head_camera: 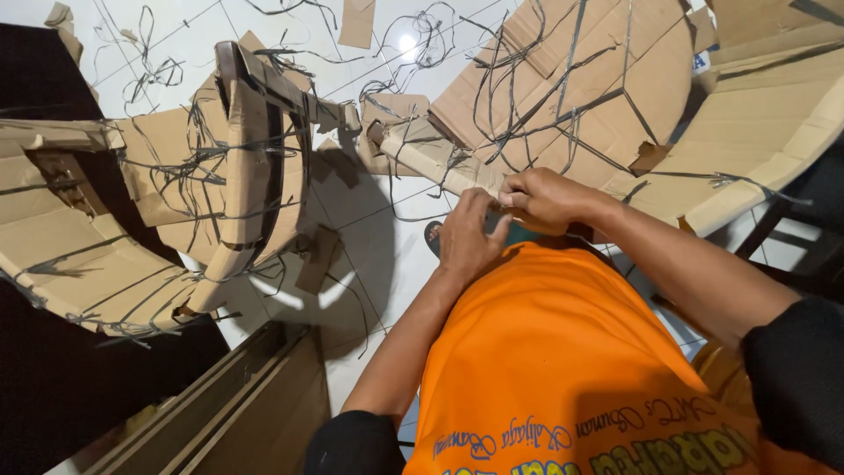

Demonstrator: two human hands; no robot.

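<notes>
A: What are the hands working on?

B: A long cardboard strip (pixel 431 157) wrapped in thin black strapping. It runs from about ten o'clock of the hands down to them, lying over the white tiled floor (pixel 387 237) just above the orange shirt (pixel 563 352).

A: How is the right hand set?

B: The right hand (pixel 545 198) comes in from four o'clock, forearm stretched across the shirt, wrist bent, fingers curled narrow and pinching the near end of the strip.

A: And the left?

B: The left hand (pixel 466 237) rises from seven o'clock, forearm straight, back of the hand to the camera. Its fingers (pixel 479 207) are pressed together against the same end, touching the right hand. I cannot tell whether they grip the strip or only steady it.

A: What lies around?

B: At twelve to two o'clock, a big flat cardboard sheet (pixel 571 79) crossed by loose black straps (pixel 527 97). At nine o'clock, well apart, a curved cardboard bundle (pixel 246 167) stands on edge, tied with the same strapping. More straps and cardboard scraps (pixel 318 259) scatter the floor. At seven o'clock, a wooden frame (pixel 255 405).
</notes>
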